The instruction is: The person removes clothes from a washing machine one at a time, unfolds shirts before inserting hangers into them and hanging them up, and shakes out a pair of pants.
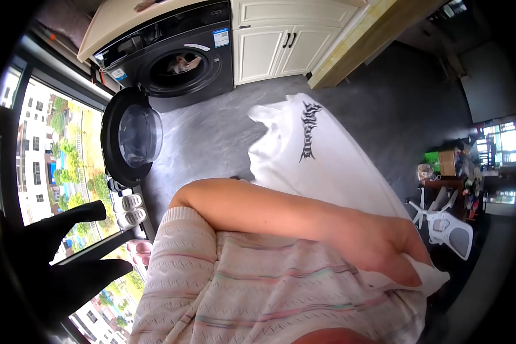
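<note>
My left arm crosses my body to the right, and my left hand (390,243) is closed on the edge of a white garment (327,163) with black gothic-style lettering. From that grip the cloth hangs out in front of me, spread over the grey floor, with its far end near the cabinets. Its exact cut cannot be made out. At the bottom edge a patch of skin (338,337) shows, perhaps part of my right arm. My right hand itself is out of sight.
A black washing machine (218,69) stands ahead with its round door (133,136) swung wide to the left. Light cloth (183,64) lies in its drum. White cabinets (269,54) adjoin it. Slippers (131,211) stand by the window; a white chair (450,232) is at right.
</note>
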Action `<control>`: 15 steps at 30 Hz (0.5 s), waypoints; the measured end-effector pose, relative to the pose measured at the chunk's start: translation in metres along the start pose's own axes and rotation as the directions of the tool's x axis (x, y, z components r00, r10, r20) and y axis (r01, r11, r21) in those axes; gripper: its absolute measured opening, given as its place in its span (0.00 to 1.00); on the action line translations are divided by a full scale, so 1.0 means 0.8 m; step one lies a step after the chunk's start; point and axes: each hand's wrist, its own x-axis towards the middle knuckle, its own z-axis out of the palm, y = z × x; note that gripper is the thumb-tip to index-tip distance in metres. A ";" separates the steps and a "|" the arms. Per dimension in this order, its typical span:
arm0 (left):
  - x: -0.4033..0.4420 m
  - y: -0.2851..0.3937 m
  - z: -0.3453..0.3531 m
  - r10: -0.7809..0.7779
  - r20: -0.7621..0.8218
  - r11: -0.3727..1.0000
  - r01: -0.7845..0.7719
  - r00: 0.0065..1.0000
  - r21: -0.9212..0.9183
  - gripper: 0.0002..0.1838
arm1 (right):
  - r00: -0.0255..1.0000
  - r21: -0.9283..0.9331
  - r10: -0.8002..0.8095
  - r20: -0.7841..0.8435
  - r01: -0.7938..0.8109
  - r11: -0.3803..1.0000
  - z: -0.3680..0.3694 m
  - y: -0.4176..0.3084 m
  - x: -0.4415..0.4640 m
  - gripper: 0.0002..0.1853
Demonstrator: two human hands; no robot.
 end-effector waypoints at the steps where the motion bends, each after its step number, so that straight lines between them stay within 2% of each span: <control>1: -0.008 0.007 0.001 0.055 0.027 0.998 -0.055 0.998 0.016 0.16 | 1.000 0.037 -0.003 0.019 0.002 0.999 0.005 -0.004 0.006 0.10; 3: -0.036 0.010 -0.026 0.157 -0.025 0.949 -0.144 0.987 0.279 0.16 | 0.999 0.084 -0.011 0.050 0.007 0.996 0.012 -0.010 0.015 0.10; 4: -0.055 0.008 -0.044 0.157 -0.268 0.951 -0.072 0.951 0.300 0.15 | 0.998 0.093 -0.012 0.058 0.006 0.996 0.014 -0.014 0.017 0.10; 5: -0.075 0.004 -0.072 0.153 -0.490 0.953 0.004 0.858 0.304 0.15 | 0.998 0.099 -0.017 0.067 0.010 0.995 0.016 -0.018 0.020 0.10; 6: -0.097 -0.004 -0.116 0.315 -0.670 0.865 0.087 0.672 0.494 0.13 | 0.997 0.106 -0.018 0.073 0.010 0.994 0.018 -0.021 0.021 0.10; 7: -0.117 -0.012 -0.156 0.312 -0.837 0.914 0.096 0.450 0.393 0.13 | 0.997 0.112 -0.024 0.075 0.016 0.994 0.019 -0.025 0.020 0.10; 8: -0.138 -0.024 -0.193 0.284 -0.909 0.937 0.111 0.306 0.331 0.14 | 0.996 0.116 -0.026 0.082 0.016 0.993 0.019 -0.026 0.020 0.10; 9: -0.155 -0.052 -0.238 0.392 -0.911 0.855 0.314 0.131 0.413 0.16 | 0.996 0.106 -0.023 0.083 0.014 0.994 0.018 -0.026 0.022 0.11; 12: -0.145 -0.053 -0.249 0.324 -0.922 0.923 0.141 0.212 0.357 0.17 | 0.996 0.105 -0.024 0.087 0.015 0.994 0.018 -0.029 0.016 0.11; 13: -0.144 -0.058 -0.258 0.303 -0.882 0.898 0.201 0.361 0.391 0.16 | 0.996 0.109 -0.023 0.084 0.014 0.994 0.018 -0.030 0.016 0.11; 15: -0.127 -0.054 -0.234 0.243 -0.841 0.917 0.169 0.484 0.362 0.15 | 0.996 0.109 -0.019 0.082 0.010 0.994 0.016 -0.032 0.015 0.11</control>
